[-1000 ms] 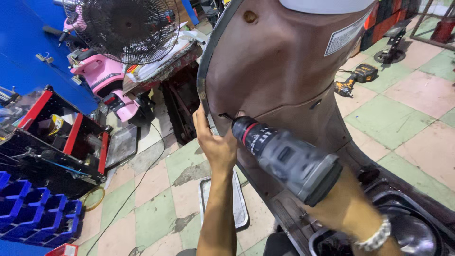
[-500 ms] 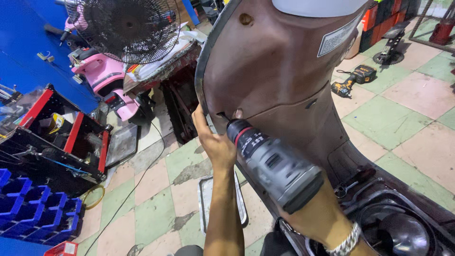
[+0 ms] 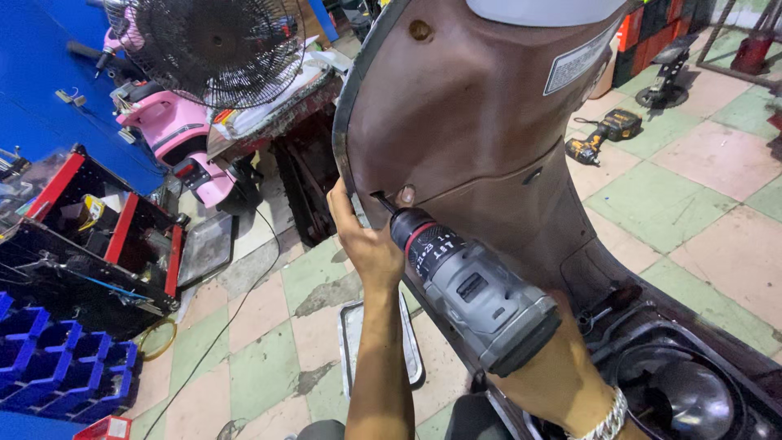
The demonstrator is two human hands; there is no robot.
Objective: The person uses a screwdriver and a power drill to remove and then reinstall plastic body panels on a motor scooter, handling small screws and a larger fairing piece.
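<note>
Head view: left hand (image 3: 368,244) pinches the stiff panel (image 3: 472,130) edge; right hand—hidden—state unclear behind the heavy drill (image 3: 476,293)—best held by its handle.

I see right hand hidden behind grey drill (image 3: 476,297) | bit tip covered by left hand (image 3: 366,244) | scooter panel (image 3: 481,138) cut off at the top edge

A white rectangular label (image 3: 580,59) sits on the brown scooter panel (image 3: 472,122).

Head view, looking down, close on brown scooter panel (image 3: 481,138)
</note>
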